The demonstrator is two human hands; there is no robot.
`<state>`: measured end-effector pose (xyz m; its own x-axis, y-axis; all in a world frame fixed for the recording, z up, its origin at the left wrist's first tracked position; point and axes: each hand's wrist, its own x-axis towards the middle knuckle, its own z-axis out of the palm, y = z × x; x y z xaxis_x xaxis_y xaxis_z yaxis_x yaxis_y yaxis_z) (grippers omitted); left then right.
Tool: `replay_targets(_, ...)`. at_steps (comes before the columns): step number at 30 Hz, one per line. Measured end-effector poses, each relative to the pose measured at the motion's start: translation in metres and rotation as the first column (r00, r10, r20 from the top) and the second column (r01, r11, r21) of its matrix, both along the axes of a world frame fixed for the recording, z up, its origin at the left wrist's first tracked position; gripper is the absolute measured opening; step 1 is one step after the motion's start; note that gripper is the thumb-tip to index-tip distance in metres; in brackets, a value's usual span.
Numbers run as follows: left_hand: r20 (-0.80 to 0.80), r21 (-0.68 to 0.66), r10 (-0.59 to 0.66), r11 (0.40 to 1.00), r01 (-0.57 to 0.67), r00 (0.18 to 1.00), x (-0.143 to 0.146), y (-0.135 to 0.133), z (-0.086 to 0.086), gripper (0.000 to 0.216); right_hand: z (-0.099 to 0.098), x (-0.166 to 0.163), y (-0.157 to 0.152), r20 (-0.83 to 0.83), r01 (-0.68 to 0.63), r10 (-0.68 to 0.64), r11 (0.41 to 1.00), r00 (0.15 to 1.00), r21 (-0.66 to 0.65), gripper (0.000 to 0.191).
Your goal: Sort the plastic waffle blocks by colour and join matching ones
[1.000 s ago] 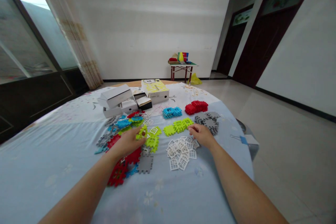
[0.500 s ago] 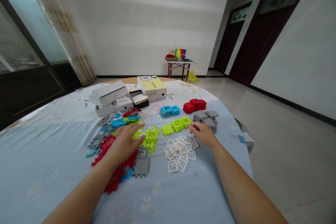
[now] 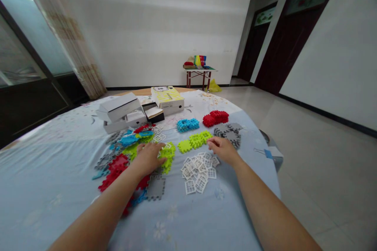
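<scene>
My left hand (image 3: pixel 149 158) lies over a mixed pile of interlocking plastic tiles. Its fingers reach across yellow-green tiles (image 3: pixel 168 163), with the thumb apart. Whether it touches them is unclear. Under and around that wrist are red tiles (image 3: pixel 117 173), a grey square tile (image 3: pixel 156 188) and blue pieces (image 3: pixel 131 138). My right hand (image 3: pixel 224 149) is curled, fingertips drawn together, at the right end of a row of yellow-green tiles (image 3: pixel 194 141). Anything inside those fingers is hidden. Just below lies a heap of white window-shaped pieces (image 3: pixel 198 168).
Beyond the hands sit a stack of blue tiles (image 3: pixel 187 124), red tiles (image 3: pixel 216 118) and grey tiles (image 3: pixel 228 132). White boxes (image 3: pixel 120 108), a small black box (image 3: pixel 153 113) and a yellow-and-white box (image 3: pixel 167 100) stand farther back. The round table's edge curves along the right.
My left hand has moved slightly right and down over the yellow-green tiles, uncovering more red and green tiles at its left. The right hand keeps its place by the row. The whole view shifts slightly.
</scene>
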<state>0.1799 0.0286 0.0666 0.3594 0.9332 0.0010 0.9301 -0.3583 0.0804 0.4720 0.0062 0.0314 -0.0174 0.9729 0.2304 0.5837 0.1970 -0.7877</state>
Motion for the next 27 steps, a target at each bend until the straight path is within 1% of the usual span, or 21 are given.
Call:
replay_targets(3, 0.005, -0.033, 0.012, 0.999, -0.012, 1.0, -0.001, 0.005, 0.0, 0.053, 0.0, 0.0, 0.0, 0.002, -0.011, 0.011, 1.0, 1.0, 0.014, 0.024)
replay_targets(7, 0.043, -0.054, -0.002, 0.999, 0.004, 0.999, -0.002, 0.01, 0.003, 0.053, 0.001, 0.001, 0.0, -0.002, -0.008, 0.008, 1.0, 1.0, 0.029, 0.024)
replay_targets(9, 0.089, -0.019, -0.012, 1.0, 0.014, 0.996, -0.001, 0.011, 0.006, 0.055, 0.001, 0.001, -0.001, -0.008, -0.01, 0.011, 1.0, 1.0, 0.03, 0.024)
replay_targets(11, 0.144, 0.045, -0.034, 0.999, 0.028, 0.989, 0.002, 0.011, 0.009, 0.057, 0.001, 0.001, -0.001, -0.008, -0.013, 0.013, 0.999, 1.0, 0.034, 0.024)
replay_targets(14, 0.192, 0.138, -0.066, 0.99, 0.04, 0.979, 0.013, 0.012, 0.012, 0.057, 0.002, 0.001, -0.001, 0.005, -0.002, 0.002, 0.999, 1.0, 0.042, 0.024)
replay_targets(16, 0.199, 0.174, -0.08, 0.984, 0.045, 0.977, 0.023, 0.014, 0.011, 0.058, 0.003, 0.0, -0.001, 0.013, 0.006, -0.006, 0.999, 1.0, 0.043, 0.024)
replay_targets(21, 0.187, 0.191, -0.088, 0.98, 0.051, 0.978, 0.047, 0.023, 0.002, 0.057, 0.007, 0.0, -0.003, 0.003, 0.002, -0.002, 0.999, 1.0, 0.046, 0.024)
replay_targets(27, 0.162, 0.153, -0.045, 0.988, 0.02, 0.986, 0.073, 0.029, -0.008, 0.055, 0.009, 0.0, -0.003, 0.016, 0.002, -0.002, 0.998, 1.0, 0.055, 0.023)
